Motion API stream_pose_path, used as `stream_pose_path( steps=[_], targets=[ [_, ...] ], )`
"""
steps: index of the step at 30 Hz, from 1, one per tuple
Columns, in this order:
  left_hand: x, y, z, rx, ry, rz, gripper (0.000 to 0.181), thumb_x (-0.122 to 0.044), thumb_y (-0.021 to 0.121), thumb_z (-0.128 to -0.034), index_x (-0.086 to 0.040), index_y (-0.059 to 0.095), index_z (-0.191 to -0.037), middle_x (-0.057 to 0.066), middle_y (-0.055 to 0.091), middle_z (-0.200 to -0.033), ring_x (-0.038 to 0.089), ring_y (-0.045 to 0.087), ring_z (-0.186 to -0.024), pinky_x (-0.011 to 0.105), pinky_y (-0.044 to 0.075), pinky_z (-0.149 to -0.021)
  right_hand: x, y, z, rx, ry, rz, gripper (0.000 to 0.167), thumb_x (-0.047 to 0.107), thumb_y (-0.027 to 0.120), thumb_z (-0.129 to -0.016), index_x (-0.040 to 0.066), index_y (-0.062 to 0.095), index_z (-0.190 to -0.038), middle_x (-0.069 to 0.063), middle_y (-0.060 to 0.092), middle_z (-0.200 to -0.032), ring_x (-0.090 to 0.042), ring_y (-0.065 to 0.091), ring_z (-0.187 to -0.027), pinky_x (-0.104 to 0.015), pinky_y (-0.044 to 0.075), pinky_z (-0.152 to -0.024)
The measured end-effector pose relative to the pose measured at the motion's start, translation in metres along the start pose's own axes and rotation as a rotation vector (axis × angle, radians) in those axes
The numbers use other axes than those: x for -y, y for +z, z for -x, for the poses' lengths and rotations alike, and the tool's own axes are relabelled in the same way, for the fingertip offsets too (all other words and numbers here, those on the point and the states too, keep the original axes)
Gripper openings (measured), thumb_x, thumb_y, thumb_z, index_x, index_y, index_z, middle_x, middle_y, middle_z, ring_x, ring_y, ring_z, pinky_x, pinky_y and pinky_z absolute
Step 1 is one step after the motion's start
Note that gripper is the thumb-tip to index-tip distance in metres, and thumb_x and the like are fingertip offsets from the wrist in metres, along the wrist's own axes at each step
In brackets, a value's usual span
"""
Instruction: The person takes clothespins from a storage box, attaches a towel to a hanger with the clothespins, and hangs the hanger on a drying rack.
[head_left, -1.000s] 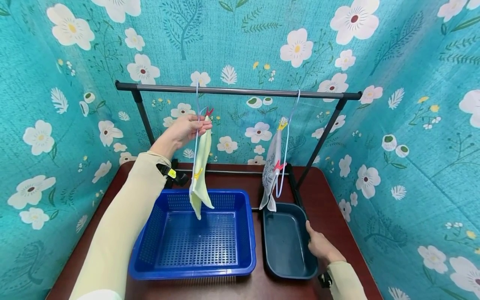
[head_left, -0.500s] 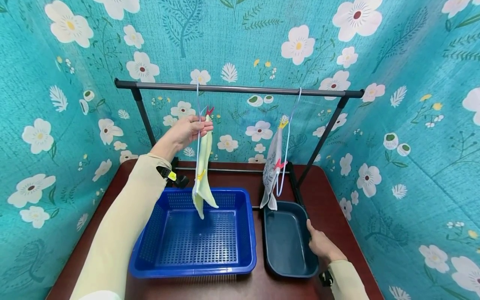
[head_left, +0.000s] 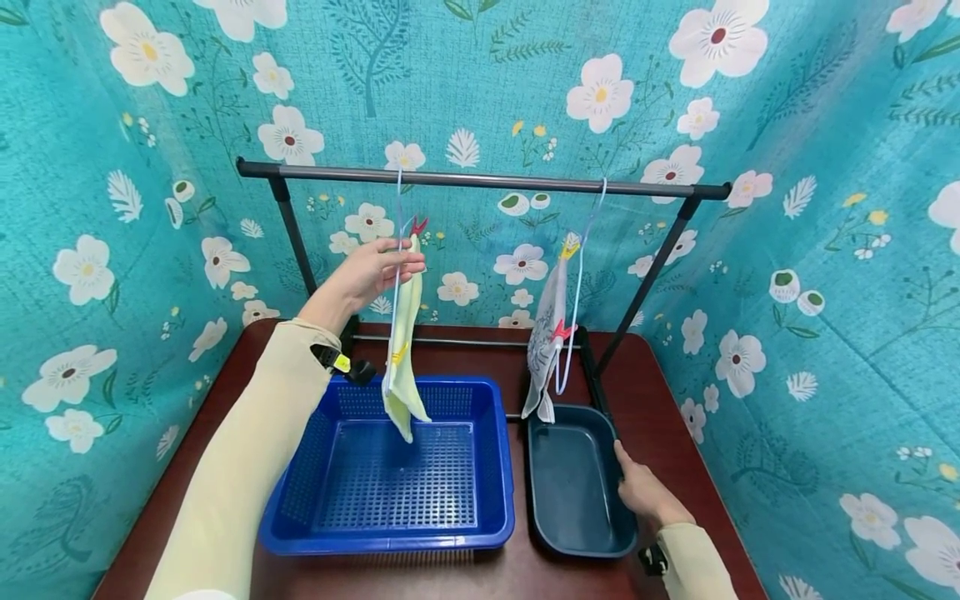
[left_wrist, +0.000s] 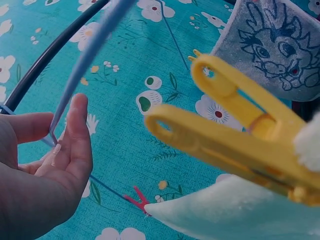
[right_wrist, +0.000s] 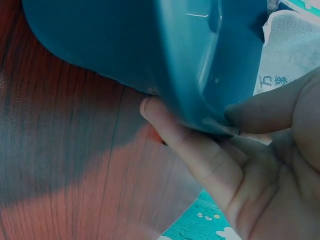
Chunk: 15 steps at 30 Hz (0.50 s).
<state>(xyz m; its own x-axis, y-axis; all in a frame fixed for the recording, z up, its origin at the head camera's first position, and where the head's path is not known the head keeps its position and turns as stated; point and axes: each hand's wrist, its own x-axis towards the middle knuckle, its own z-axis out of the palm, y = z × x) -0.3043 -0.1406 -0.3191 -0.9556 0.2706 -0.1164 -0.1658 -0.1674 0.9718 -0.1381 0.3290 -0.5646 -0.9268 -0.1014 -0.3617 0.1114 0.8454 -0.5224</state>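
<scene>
My left hand (head_left: 367,273) pinches the side wire of a light-blue clothes hanger (left_wrist: 91,57) between thumb and fingers, as the left wrist view shows. From that hanger hangs a pale yellow-green cloth (head_left: 406,398), seen nearly edge-on. A red clothespin (head_left: 419,226) clips its upper corner, and a yellow clothespin (left_wrist: 210,137) a lower part. At the right, my right hand (head_left: 647,493) grips the right rim of a dark blue-green plastic basin (right_wrist: 100,40). In the right wrist view its thumb lies inside the wall and a finger outside. The basin has nothing inside.
A black rack's top bar (head_left: 480,179) carries both hangers. On the second hanger (head_left: 577,292), a grey printed cloth (head_left: 543,325) hangs from clothespins over the basin's back edge. A blue perforated basket (head_left: 382,546) sits on the dark red table (head_left: 330,579). A floral curtain surrounds everything.
The held hanger's lower end and the yellow-green cloth swing slightly right, then back left. Both hands keep their holds, and the head view shifts a little.
</scene>
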Motion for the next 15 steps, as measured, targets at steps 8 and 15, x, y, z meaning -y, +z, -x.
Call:
stream_pose_path(
  steps=[8, 15],
  targets=[
    [0.013, -0.008, 0.011, 0.008, 0.003, -0.077, 0.046, -0.020, 0.043, -0.1021, 0.001, 0.033, -0.141, 0.020, 0.050, -0.131, 0.018, 0.060, -0.107, 0.031, 0.042, -0.095, 0.001, -0.004, 0.000, -0.008, 0.000, 0.035, 0.065, 0.002, 0.047, -0.094, -0.007, 0.011, -0.147, -0.037, 0.030, -0.140, -0.049, 0.040, -0.123, -0.062, 0.034, -0.094],
    [0.034, -0.026, 0.033, -0.020, -0.006, -0.289, 0.051, -0.032, 0.042, -0.1020, 0.001, 0.034, -0.141, 0.022, 0.048, -0.133, 0.024, 0.055, -0.115, 0.037, 0.040, -0.098, 0.008, -0.016, 0.007, -0.072, -0.029, 0.083, 0.060, 0.015, 0.054, -0.095, -0.014, 0.026, -0.140, -0.037, 0.036, -0.136, -0.052, 0.040, -0.121, -0.062, 0.035, -0.092]
  ],
)
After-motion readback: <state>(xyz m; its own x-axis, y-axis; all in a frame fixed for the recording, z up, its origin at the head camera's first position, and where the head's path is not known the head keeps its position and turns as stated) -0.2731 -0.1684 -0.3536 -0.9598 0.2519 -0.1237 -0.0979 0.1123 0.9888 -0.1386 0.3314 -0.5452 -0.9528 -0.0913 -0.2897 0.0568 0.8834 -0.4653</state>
